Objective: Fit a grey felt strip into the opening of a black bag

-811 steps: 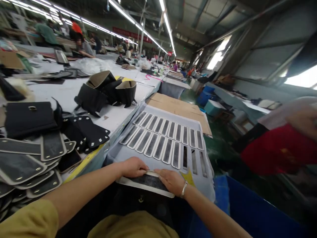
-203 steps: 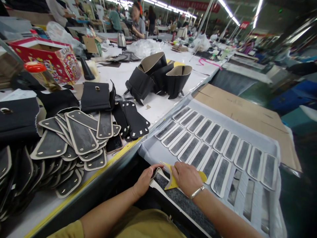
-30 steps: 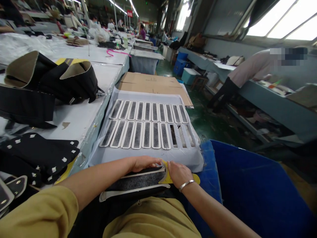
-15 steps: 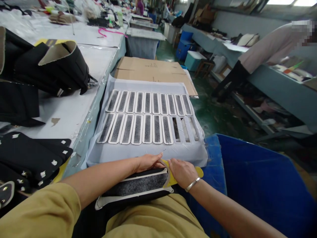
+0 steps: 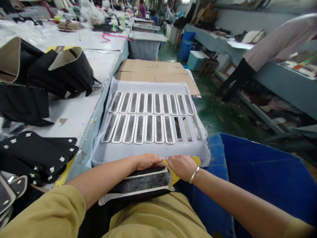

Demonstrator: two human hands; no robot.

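Observation:
A black bag body (image 5: pixel 146 182) lies across my lap, its long grey speckled base panel with pale edges facing up. My left hand (image 5: pixel 148 161) is closed on its far edge near the right end, with the fingertips partly hidden. In my right hand (image 5: pixel 182 166) is a flat yellow scraper-like tool (image 5: pixel 175 178) with a rounded end, pressed at the bag's right end beside the left fingertips. Ahead, on a pale cloth (image 5: pixel 138 152), lie two rows of grey panels (image 5: pixel 128 129) with pale borders.
A flattened cardboard sheet (image 5: pixel 158 67) lies beyond the cloth. On the left table (image 5: pixel 104 62) are black bag bodies (image 5: pixel 71 71) and flat black pieces (image 5: pixel 34 148) with white tabs. A large blue bin (image 5: pixel 262 172) stands at right. A person (image 5: pixel 277 49) bends over the right-hand bench.
The view has turned slightly left, so the surroundings sit further right. Both hands stay at the bag's right end, with the right hand and yellow tool shifted a little.

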